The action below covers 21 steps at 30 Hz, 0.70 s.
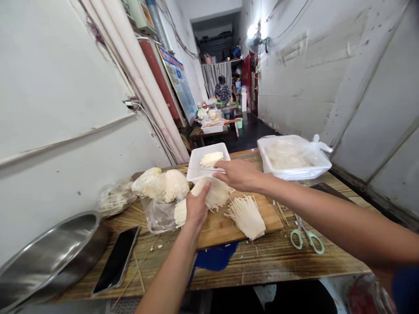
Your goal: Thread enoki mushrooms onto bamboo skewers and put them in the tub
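My left hand (197, 206) is closed on a fanned bunch of enoki mushrooms (214, 195), thumb on top, over the wooden cutting board (219, 235). Just beyond it, my right hand (238, 173) pinches a thin skewer (204, 169) that points left across the front of a white plastic tray (194, 159). In that tray lies a flat portion of enoki (212, 158). Another spread bunch of enoki (247, 216) rests on the right part of the board. More cut enoki (180, 213) shows left of my left hand, partly hidden by it.
Bagged enoki (160, 185) and loose skewers (129, 218) are on the left, near a phone (117, 260) and a steel basin (55, 257). To the right are scissors (307, 237) and a bag-wrapped white tub (294, 157). A person (223, 90) works at a far table.
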Motion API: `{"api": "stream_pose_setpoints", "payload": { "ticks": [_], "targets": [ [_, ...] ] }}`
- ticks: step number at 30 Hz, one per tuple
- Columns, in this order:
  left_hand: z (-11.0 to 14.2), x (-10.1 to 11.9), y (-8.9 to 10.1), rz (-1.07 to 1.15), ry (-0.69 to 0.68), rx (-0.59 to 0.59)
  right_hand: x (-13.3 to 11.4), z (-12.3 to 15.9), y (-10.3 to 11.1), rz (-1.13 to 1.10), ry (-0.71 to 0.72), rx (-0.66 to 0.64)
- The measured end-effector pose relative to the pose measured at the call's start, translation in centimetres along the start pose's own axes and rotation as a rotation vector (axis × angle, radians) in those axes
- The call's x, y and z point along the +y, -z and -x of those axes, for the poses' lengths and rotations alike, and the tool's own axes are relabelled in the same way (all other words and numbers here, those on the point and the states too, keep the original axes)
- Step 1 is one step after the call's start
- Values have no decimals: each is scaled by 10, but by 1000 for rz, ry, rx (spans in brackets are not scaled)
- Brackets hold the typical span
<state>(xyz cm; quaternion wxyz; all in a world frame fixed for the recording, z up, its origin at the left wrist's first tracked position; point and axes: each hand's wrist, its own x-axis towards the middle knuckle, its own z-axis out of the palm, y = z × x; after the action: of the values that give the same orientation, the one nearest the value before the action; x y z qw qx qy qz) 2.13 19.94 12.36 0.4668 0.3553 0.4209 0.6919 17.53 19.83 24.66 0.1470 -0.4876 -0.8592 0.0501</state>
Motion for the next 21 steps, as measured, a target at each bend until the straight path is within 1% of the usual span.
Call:
{"api": "stream_pose_setpoints", "payload": {
  "ticks": [2, 3, 6, 8, 10, 13, 18, 21],
  "targets": [
    [4, 14, 4, 140, 91, -5, 9, 19, 3, -20, 34, 35],
    [7, 21, 7, 166, 116, -3, 14, 31, 4, -15, 69, 53],
    [22, 37, 15, 185, 158, -11, 26, 71, 1, 35, 155, 91],
    [37, 44, 18, 172, 189, -35, 30, 97, -3, 64, 192, 132],
    [53, 46, 17, 143, 221, -66, 31, 119, -7, 75, 231, 166],
    [77, 45, 13, 105, 249, -107, 32, 144, -11, 88, 279, 208],
    [111, 41, 5, 66, 288, -152, 37, 173, -10, 125, 326, 309],
    [128, 40, 0, 36, 359, -219, 41, 190, -10, 76, 331, 298]
  ]
}}
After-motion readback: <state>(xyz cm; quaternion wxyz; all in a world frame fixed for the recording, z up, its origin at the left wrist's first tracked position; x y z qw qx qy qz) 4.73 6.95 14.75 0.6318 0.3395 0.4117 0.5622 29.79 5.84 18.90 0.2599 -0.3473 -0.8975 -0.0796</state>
